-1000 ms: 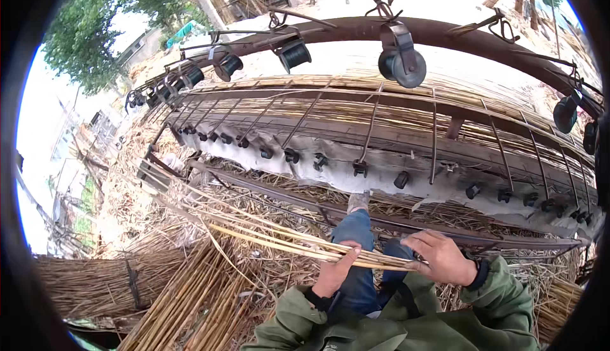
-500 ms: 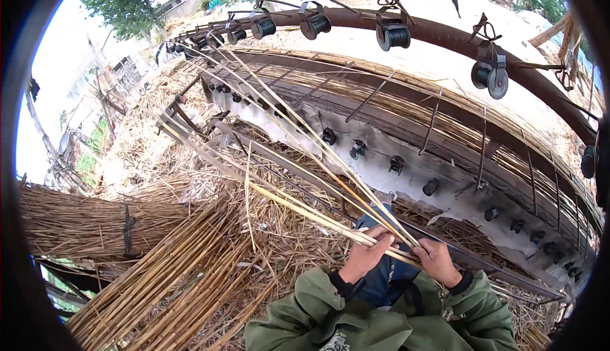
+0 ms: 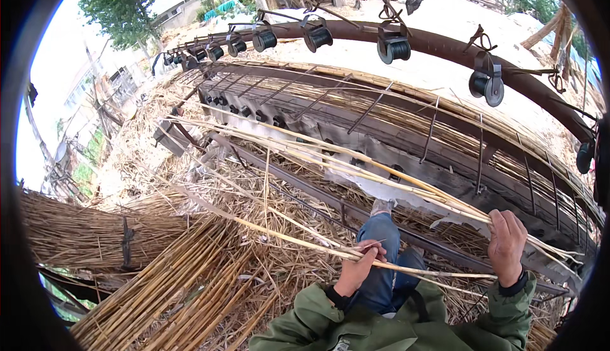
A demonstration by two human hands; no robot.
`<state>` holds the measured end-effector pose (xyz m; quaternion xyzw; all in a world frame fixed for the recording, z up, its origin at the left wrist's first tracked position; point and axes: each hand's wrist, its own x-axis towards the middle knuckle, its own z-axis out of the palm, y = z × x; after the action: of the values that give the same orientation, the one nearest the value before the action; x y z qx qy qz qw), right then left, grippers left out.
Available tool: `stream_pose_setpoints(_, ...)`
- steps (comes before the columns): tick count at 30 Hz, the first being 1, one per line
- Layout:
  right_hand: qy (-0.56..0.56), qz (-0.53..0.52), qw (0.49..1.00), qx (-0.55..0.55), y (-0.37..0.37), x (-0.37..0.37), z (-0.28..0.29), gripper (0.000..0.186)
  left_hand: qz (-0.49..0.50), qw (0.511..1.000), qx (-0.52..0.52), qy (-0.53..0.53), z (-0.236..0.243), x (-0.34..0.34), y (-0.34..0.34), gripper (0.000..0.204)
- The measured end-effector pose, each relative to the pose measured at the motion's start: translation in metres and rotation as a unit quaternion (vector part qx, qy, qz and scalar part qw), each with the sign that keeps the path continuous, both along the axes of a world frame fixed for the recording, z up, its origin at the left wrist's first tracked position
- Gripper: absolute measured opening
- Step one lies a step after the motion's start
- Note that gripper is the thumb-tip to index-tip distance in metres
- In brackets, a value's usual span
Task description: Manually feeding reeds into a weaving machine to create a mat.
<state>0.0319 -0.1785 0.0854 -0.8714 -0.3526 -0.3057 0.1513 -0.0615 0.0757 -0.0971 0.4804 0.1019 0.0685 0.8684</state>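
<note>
My left hand (image 3: 361,268) is closed round a couple of thin pale reeds (image 3: 292,238), low in front of my knees. Their long ends run up and to the left over the straw, and their short ends poke out to the right. Farther right, my right hand (image 3: 507,247) grips a small bunch of long yellow reeds (image 3: 406,182). That bunch slants up to the left across the machine's front rail, and its butt ends stick out past my fist. A gap separates the two bunches.
A long metal frame (image 3: 318,182) with upright rods and black spools lies ahead. Above it curves a rusty pipe (image 3: 346,30) hung with wire spools (image 3: 394,49). Loose reeds (image 3: 159,281) and a tied reed bundle (image 3: 76,230) lie at left. Straw (image 3: 222,192) covers the ground.
My hands have moved apart. The right hand has gone right and slightly up with several reeds, splitting them from those in my left hand, which has shifted slightly left and down.
</note>
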Motion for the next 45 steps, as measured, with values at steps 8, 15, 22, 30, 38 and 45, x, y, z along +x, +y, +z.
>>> stream_pose_setpoints(8, -0.024, -0.013, 0.999, 0.02, 0.03, 0.02, 0.018, 0.03, 0.028, 0.999, -0.013, 0.044, 0.01, -0.003, 0.007, 0.015)
stream_pose_setpoints(15, 0.029, -0.01, 0.999, -0.016, -0.014, 0.014, -0.01, 0.029, 0.166, 0.982, -0.018, -0.092, 0.072, 0.01, 0.107, 0.051)
stream_pose_setpoints(22, 0.081, 0.017, 0.996, -0.035, -0.043, 0.004, -0.021, 0.02, 0.209, 0.97, -0.02, -0.123, 0.106, 0.031, 0.175, 0.052)
stream_pose_setpoints(30, 0.151, 0.073, 0.986, -0.017, -0.049, -0.003, -0.024, 0.014, 0.119, 0.985, -0.06, -0.109, 0.105, 0.052, 0.149, 0.029)
stream_pose_setpoints(38, 0.187, 0.074, 0.979, 0.015, -0.058, -0.005, -0.032, 0.012, 0.187, 0.976, -0.055, -0.094, 0.101, 0.055, 0.157, 0.011)
stream_pose_setpoints(45, 0.218, 0.071, 0.972, 0.04, -0.066, 0.002, -0.039, 0.013, 0.138, 0.982, -0.067, -0.113, 0.109, 0.043, 0.16, 0.009)
